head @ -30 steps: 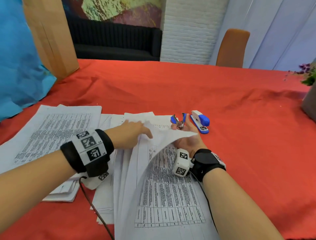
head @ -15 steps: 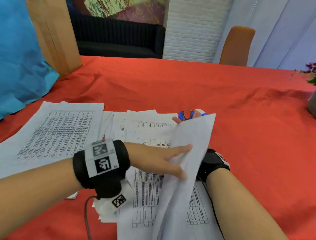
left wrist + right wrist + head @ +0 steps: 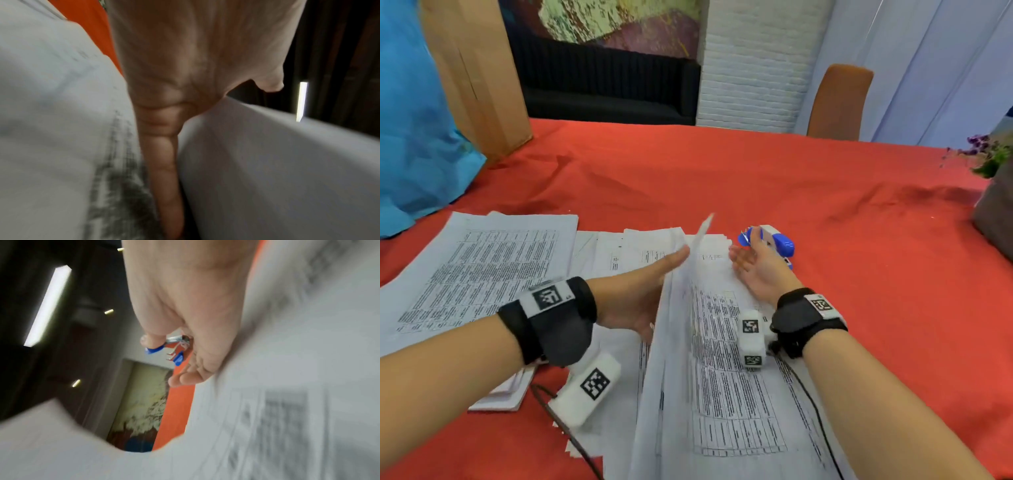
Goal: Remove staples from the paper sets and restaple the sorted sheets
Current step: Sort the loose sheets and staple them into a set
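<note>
A printed paper set (image 3: 722, 394) lies on the red cloth in front of me. One of its sheets (image 3: 685, 274) stands nearly on edge between my hands. My left hand (image 3: 654, 281) presses flat against that sheet from the left, fingers straight; the left wrist view shows a straight finger (image 3: 164, 162) along the white sheet (image 3: 267, 162). My right hand (image 3: 753, 263) lies to the right of the sheet, palm turned left and fingers relaxed. Its fingertips reach the blue staple remover (image 3: 743, 237), also in the right wrist view (image 3: 174, 353). Just behind it is the blue and white stapler (image 3: 780, 243).
More printed sheets (image 3: 482, 267) are spread at the left. At the far left stand a cardboard box (image 3: 476, 75) and a blue bag (image 3: 414, 120). A grey plant pot (image 3: 996, 212) sits at the right edge. Red cloth (image 3: 722, 178) stretches beyond the papers.
The sheet that my left hand lifted and laid over my right hand now stands on edge between the hands. My right hand is uncovered, with its palm showing.
</note>
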Action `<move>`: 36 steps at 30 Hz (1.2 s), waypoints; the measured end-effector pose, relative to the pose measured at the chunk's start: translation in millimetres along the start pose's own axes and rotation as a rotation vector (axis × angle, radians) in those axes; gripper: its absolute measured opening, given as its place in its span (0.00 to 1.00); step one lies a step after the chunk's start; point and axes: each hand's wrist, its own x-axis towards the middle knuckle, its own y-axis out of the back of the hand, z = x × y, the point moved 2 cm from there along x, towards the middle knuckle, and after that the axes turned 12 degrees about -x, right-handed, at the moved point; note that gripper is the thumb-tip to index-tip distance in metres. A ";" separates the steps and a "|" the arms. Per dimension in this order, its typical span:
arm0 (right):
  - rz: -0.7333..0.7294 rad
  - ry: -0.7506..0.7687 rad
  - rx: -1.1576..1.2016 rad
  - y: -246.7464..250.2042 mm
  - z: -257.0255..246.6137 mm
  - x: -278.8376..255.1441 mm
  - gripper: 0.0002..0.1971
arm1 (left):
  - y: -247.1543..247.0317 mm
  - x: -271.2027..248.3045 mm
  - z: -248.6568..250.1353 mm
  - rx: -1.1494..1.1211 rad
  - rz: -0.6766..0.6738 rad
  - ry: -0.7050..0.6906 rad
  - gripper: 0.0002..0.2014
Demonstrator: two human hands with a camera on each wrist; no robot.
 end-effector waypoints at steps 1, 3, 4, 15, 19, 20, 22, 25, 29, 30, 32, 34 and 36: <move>-0.008 0.021 -0.148 7.1 -10.6 -0.2 0.18 | 8.0 -4.2 -2.4 -0.072 0.012 -0.011 0.38; -0.074 0.084 -0.702 29.8 -31.8 -3.4 0.13 | 21.6 -8.8 -9.3 -0.183 0.081 -0.023 0.33; -0.109 0.096 -1.019 41.6 -39.4 -9.4 0.11 | 25.2 -8.2 -13.7 -0.158 0.133 -0.031 0.30; 0.224 0.177 -1.306 80.4 -62.2 -38.1 0.37 | 40.4 -14.0 0.4 -0.071 0.699 -0.540 0.17; -0.184 -0.040 -0.642 36.8 -32.4 -55.0 0.31 | 46.7 -5.4 8.7 -0.239 0.745 -0.656 0.16; -0.191 -0.083 -0.571 25.3 -25.5 -51.5 0.34 | 45.6 1.3 8.5 -0.262 0.762 -0.630 0.21; -0.172 -0.031 -0.561 -2.0 -27.5 -52.8 0.37 | 39.9 13.5 9.9 -0.235 0.819 -0.627 0.23; -0.156 0.109 -0.601 -24.8 -46.6 -52.4 0.29 | 33.4 10.8 27.2 -0.074 0.981 -0.790 0.12; -0.135 0.273 -0.450 -21.5 -84.7 -52.1 0.20 | 22.9 -24.0 80.6 0.176 1.039 -1.109 0.09; -0.115 0.345 -0.412 -23.7 -101.9 -54.9 0.16 | 13.2 -34.9 97.9 0.224 1.004 -1.202 0.09; -0.088 0.499 -0.367 -32.0 -138.1 -65.2 0.13 | -9.1 -53.0 127.9 0.295 0.906 -1.365 0.10; -0.071 0.618 -0.350 -37.9 -162.5 -70.7 0.19 | -25.2 -64.6 145.2 0.355 0.865 -1.468 0.10; -0.100 0.664 -0.351 -38.4 -167.7 -73.2 0.24 | -27.3 -67.3 147.4 0.374 0.894 -1.508 0.08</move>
